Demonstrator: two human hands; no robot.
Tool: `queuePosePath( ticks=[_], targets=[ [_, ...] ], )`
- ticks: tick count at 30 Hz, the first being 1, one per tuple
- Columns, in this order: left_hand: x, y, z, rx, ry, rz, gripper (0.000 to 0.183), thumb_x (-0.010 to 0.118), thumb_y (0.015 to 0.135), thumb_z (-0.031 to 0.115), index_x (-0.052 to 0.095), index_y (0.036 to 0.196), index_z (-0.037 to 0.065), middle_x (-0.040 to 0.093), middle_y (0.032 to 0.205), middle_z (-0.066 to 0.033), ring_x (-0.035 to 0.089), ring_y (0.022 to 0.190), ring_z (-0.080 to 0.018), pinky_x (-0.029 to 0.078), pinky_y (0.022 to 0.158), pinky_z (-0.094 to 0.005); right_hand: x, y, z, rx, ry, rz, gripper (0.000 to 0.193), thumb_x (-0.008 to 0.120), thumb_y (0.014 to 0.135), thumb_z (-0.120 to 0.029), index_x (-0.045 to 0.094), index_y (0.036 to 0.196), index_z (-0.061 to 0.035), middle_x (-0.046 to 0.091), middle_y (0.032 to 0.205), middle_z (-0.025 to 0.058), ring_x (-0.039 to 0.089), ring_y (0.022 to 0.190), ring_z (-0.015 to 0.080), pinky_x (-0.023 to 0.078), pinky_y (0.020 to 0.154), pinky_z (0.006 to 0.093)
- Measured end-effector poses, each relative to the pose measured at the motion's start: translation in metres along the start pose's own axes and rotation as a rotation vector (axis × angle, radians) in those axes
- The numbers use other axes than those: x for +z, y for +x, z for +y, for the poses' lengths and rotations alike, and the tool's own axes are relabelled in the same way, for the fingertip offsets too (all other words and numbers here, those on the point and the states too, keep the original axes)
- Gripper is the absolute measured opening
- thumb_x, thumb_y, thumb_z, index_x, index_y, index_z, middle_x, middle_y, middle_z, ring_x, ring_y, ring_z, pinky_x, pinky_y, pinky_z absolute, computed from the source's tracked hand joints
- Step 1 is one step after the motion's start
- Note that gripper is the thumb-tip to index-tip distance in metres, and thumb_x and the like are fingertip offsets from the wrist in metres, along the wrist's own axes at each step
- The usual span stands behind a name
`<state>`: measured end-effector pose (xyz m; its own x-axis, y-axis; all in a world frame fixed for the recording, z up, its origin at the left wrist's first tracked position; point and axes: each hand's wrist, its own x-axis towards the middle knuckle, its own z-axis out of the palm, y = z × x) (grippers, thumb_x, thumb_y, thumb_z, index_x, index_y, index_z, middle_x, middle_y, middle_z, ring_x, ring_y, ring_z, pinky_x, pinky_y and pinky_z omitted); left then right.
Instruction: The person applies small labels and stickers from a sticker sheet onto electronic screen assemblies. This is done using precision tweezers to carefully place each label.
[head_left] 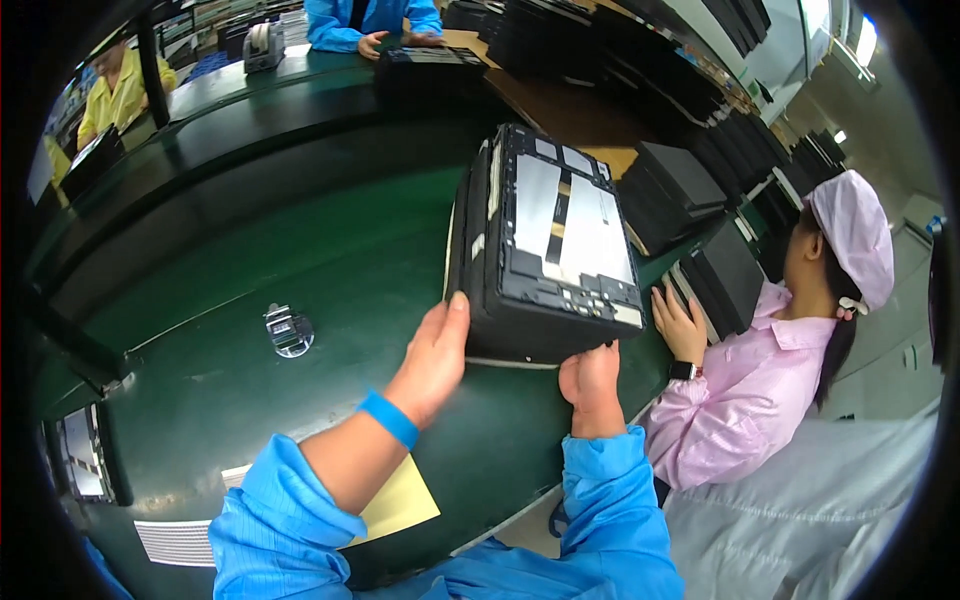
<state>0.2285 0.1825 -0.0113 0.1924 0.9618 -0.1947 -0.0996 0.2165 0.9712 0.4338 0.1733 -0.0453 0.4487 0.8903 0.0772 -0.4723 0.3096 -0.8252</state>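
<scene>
A stack of black trays (545, 338) is tilted above the green bench top, between my two hands. On top lies an opened tablet-like device (530, 205) with silver battery-like panels and a dark frame. My left hand (432, 362) grips the stack's near left corner, thumb up along its side. My right hand (592, 382) is at the near edge toward the right, its fingers curled underneath and mostly hidden. A blue band circles my left wrist.
A small clear-and-metal item (289, 331) sits left on the green bench (220, 400). Yellow paper (405, 503) and a printed sheet (172, 542) lie near. Another opened device (84, 455) is far left. At right, a co-worker in pink (735, 400) touches a black stack (728, 275).
</scene>
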Motion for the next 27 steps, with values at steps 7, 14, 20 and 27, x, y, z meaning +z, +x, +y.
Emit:
queuePosePath(
  ticks=[7, 14, 20, 27],
  targets=[
    [-0.026, -0.077, -0.006, -0.014, -0.04, 0.045, 0.073, 0.043, 0.094, 0.045, 0.029, 0.132, -0.015, 0.041, 0.132, -0.0284, 0.039, 0.126, -0.0318, 0.029, 0.105, -0.0338, -0.013, -0.003, 0.005, 0.193, -0.144, -0.356, 0.04, 0.051, 0.093, -0.026, 0.047, 0.127, -0.0059, 0.055, 0.124, 0.0068, 0.053, 0.111, 0.0229, 0.042, 0.096, 0.039],
    [-0.045, -0.082, 0.025, 0.182, 0.012, 0.023, 0.076, 0.054, 0.09, 0.039, 0.024, 0.133, -0.016, 0.034, 0.137, -0.0297, 0.035, 0.129, -0.0328, 0.03, 0.105, -0.0357, 0.026, -0.007, -0.033, 0.288, 0.162, -0.203, 0.043, 0.041, 0.097, -0.038, 0.048, 0.123, -0.0045, 0.057, 0.118, 0.0096, 0.055, 0.107, 0.0242, 0.044, 0.094, 0.0388],
    [-0.018, -0.064, 0.039, 0.338, 0.209, 0.17, 0.096, 0.055, 0.083, 0.055, 0.022, 0.13, -0.022, 0.026, 0.136, -0.0387, 0.021, 0.133, -0.0453, 0.017, 0.111, -0.0426, 0.048, -0.015, -0.063, 0.076, -0.041, -0.415, 0.044, 0.047, 0.094, -0.04, 0.045, 0.118, -0.0028, 0.056, 0.114, 0.0129, 0.055, 0.106, 0.0256, 0.044, 0.094, 0.0393],
    [-0.02, -0.06, 0.032, 0.41, 0.319, 0.221, 0.076, 0.064, 0.08, 0.038, 0.034, 0.129, -0.012, 0.039, 0.129, -0.0279, 0.037, 0.123, -0.037, 0.026, 0.106, -0.0394, 0.053, -0.02, -0.068, 0.02, -0.074, -0.432, 0.048, 0.058, 0.076, -0.021, 0.045, 0.119, -0.0017, 0.056, 0.113, 0.0151, 0.057, 0.103, 0.0271, 0.046, 0.092, 0.039]
  ],
)
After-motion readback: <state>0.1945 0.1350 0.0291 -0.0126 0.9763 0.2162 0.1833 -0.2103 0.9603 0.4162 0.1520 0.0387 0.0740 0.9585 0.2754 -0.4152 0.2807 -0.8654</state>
